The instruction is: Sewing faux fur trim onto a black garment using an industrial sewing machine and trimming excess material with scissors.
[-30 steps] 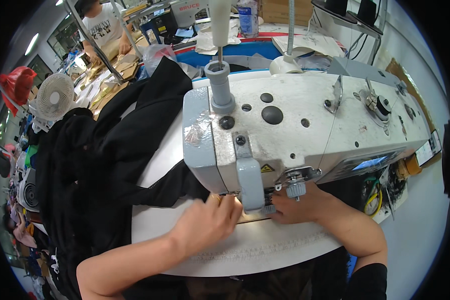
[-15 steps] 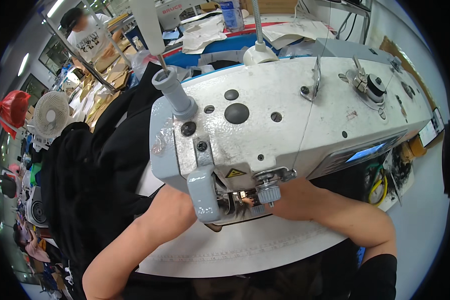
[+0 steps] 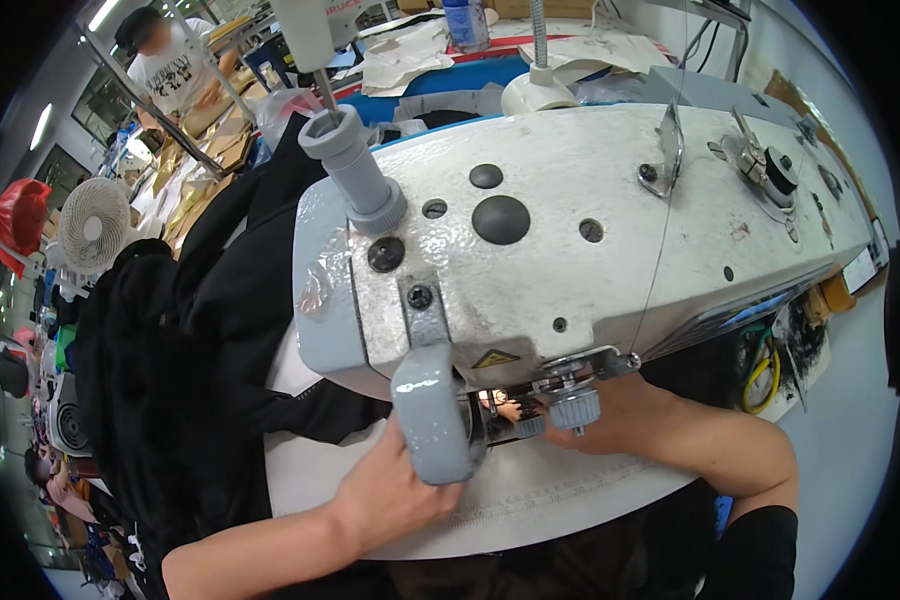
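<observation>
A white and grey industrial sewing machine (image 3: 530,260) fills the middle of the view. My left hand (image 3: 395,490) is at the front of its head, beside the grey lever-shaped guard (image 3: 432,415). The guard and the head cover most of its fingers. My right hand (image 3: 620,415) reaches beneath the arm, right of the needle area, with its fingers out of sight. Black fabric (image 3: 200,330) is heaped left of the machine, and one edge runs toward the needle area near my left hand. Whether either hand grips fabric is hidden.
The pale curved work plate (image 3: 550,510) bears ruler markings along its front. Yellow-handled scissors (image 3: 763,380) lie at the right. Behind stands a lamp base (image 3: 537,92) among papers. A white fan (image 3: 94,228) and another person (image 3: 175,75) are at the far left.
My left hand has come nearer and lower, out from behind the machine head, leaving more of a black fabric edge in view. My right hand stays beneath the arm. The view has shifted slightly.
</observation>
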A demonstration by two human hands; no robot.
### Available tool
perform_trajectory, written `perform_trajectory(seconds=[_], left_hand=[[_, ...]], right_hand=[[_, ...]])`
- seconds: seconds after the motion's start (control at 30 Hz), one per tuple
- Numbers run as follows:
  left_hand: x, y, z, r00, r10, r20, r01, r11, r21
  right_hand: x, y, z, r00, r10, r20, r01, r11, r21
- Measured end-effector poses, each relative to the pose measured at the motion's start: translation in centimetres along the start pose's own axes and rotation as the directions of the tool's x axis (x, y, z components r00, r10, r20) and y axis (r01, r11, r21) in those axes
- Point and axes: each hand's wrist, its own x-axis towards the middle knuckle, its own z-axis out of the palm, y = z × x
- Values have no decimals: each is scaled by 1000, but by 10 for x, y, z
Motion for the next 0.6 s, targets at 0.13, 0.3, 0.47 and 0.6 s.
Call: perform_trajectory(seconds=[0.13, 0.3, 0.47, 0.6], left_hand=[[0, 9, -8, 995, -51, 88, 50, 999, 7], [2, 2, -11, 987, -70, 144, 97, 977, -192], [10, 3, -30, 966, -20, 257, 83, 968, -236], [11, 13, -13, 993, -62, 96, 62, 998, 2]], right_hand=[[-3, 6, 1, 997, -29, 66, 19, 990, 141], [-2, 14, 0, 989, -20, 144, -22, 958, 286], [1, 22, 1, 942, -6, 334, -176, 840, 512], [-9, 23, 26, 976, -217, 25, 213, 970, 116]])
